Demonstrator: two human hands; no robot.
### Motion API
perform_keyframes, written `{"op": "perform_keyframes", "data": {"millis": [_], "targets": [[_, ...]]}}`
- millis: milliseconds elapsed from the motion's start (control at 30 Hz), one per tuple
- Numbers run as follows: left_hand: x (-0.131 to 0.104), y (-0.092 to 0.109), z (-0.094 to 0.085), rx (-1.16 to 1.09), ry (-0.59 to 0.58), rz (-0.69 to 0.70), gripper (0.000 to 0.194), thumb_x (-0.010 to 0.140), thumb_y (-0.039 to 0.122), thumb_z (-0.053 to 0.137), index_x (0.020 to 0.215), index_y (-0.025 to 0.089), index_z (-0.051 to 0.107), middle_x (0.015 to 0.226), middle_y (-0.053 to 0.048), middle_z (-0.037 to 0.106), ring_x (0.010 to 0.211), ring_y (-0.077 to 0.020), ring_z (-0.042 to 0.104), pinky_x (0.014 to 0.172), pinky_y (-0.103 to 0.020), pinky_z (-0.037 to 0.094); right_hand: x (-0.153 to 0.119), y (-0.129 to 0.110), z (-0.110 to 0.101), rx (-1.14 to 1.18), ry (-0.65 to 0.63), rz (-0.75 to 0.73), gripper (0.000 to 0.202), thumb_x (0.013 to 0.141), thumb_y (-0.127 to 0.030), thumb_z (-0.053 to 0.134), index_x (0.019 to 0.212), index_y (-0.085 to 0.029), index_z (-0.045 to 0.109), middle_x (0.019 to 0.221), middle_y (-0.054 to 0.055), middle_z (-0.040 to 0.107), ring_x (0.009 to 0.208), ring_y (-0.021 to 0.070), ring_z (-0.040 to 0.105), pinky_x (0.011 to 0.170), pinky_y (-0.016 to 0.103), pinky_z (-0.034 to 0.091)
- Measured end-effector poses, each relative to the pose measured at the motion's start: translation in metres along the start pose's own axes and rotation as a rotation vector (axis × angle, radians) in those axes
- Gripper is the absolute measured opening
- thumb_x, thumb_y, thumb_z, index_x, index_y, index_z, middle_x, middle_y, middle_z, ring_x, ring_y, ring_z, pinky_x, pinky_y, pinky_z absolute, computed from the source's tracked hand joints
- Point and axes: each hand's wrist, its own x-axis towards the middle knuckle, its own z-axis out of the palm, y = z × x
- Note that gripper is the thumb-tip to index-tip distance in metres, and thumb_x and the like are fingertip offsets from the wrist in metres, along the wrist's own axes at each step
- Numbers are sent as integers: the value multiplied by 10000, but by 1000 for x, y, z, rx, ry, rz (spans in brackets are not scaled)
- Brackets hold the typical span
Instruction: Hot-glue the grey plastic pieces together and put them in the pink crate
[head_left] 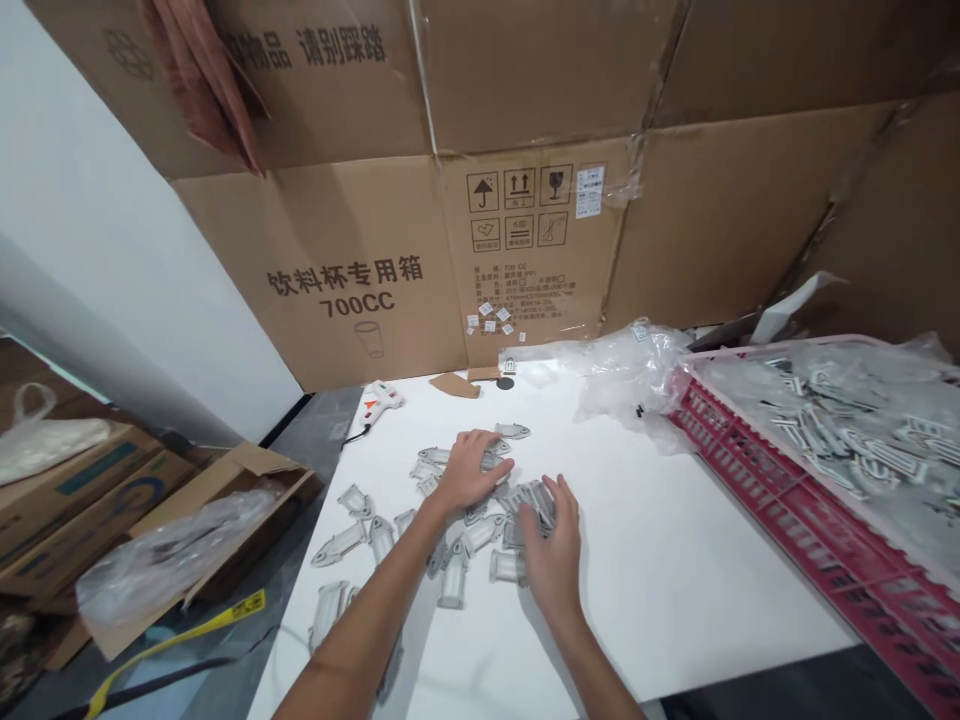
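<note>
Many grey and white flat pieces, each with a pointed end, lie scattered on the white table (645,600); one piece (452,580) rests in front of the hands. My left hand (472,470) is over the back of the pile, its thumb and fingers apart, with pieces beneath and beside it. To its right, my right hand (553,540) has its thumb and fingers around a small stack of the pieces (531,500). A single piece (512,431) lies just behind my left hand.
A pink-red crate (787,500) of bagged pieces stands at the right, beside crumpled clear plastic (634,375). A white glue gun (381,402) lies at the back left. Cardboard boxes (360,220) wall the rear; an open carton (217,540) is left.
</note>
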Motion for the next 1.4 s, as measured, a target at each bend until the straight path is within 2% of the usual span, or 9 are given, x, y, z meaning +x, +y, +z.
{"op": "perform_keyframes", "data": {"millis": [300, 500, 667, 800, 967, 1100, 1200, 1300, 1400], "targets": [[3, 22, 12, -144, 98, -55, 297, 974, 414, 709, 1231, 268, 742, 1276, -60, 741, 1304, -299, 609, 1215, -512, 467, 21, -7, 26, 454, 234, 263, 564, 861, -486, 754, 1313, -150, 727, 1585, 180, 619, 1454, 354, 590, 1255, 526, 444], [5, 45, 24, -287, 121, -82, 204, 961, 390, 692, 1102, 264, 771, 1189, -46, 794, 1103, -232, 736, 1055, -405, 576, 40, -12, 47, 624, 330, 296, 527, 832, -473, 783, 1212, -110, 749, 1517, 200, 672, 1428, 342, 622, 1249, 486, 467], [8, 55, 27, -356, 160, -113, 203, 929, 429, 699, 879, 254, 788, 1022, -45, 819, 1023, -252, 745, 1026, -421, 562, 45, -17, 50, 725, 362, 315, 479, 839, -461, 804, 1182, -130, 757, 1550, 173, 662, 1473, 335, 594, 1289, 488, 438], [17, 48, 23, -470, 215, -166, 331, 963, 512, 613, 886, 227, 763, 972, -56, 823, 956, -229, 767, 938, -369, 588, 54, -19, 43, 862, 320, 354, 548, 839, -508, 807, 1218, -123, 715, 1485, 201, 702, 1449, 332, 637, 1287, 511, 462], [26, 49, 28, -538, 177, -195, 399, 964, 581, 598, 884, 221, 749, 939, -53, 821, 798, -209, 790, 765, -319, 599, 67, -23, 38, 966, 204, 333, 532, 917, -607, 643, 1123, -126, 738, 1372, 206, 763, 1403, 327, 683, 1284, 512, 477], [28, 61, 32, -463, 154, -151, 368, 990, 536, 601, 884, 222, 761, 931, -43, 826, 826, -201, 768, 823, -329, 602, 76, -25, 37, 934, 185, 336, 611, 934, -652, 550, 1138, -110, 744, 1373, 221, 756, 1391, 335, 684, 1267, 512, 487], [22, 60, 24, -322, 190, -139, 346, 1008, 535, 611, 928, 238, 770, 1016, -55, 820, 991, -239, 747, 984, -394, 579, 70, -24, 25, 834, 238, 366, 630, 926, -648, 558, 1196, -108, 739, 1441, 208, 717, 1455, 330, 622, 1278, 495, 459], [8, 48, 11, -156, 235, -168, 321, 988, 549, 663, 1019, 248, 769, 1160, -87, 783, 1194, -315, 678, 1167, -517, 473, 41, -21, 6, 675, 291, 433, 590, 846, -554, 749, 1277, -151, 743, 1541, 168, 656, 1540, 357, 512, 1330, 532, 354], [-9, 34, 6, -60, 197, -168, 376, 939, 557, 739, 1161, 254, 759, 1266, -98, 738, 1284, -360, 605, 1204, -578, 426, -2, -18, -2, 501, 112, 514, 759, 906, -639, 757, 1553, -266, 622, 1706, 122, 515, 1592, 361, 456, 1280, 544, 420]]}}
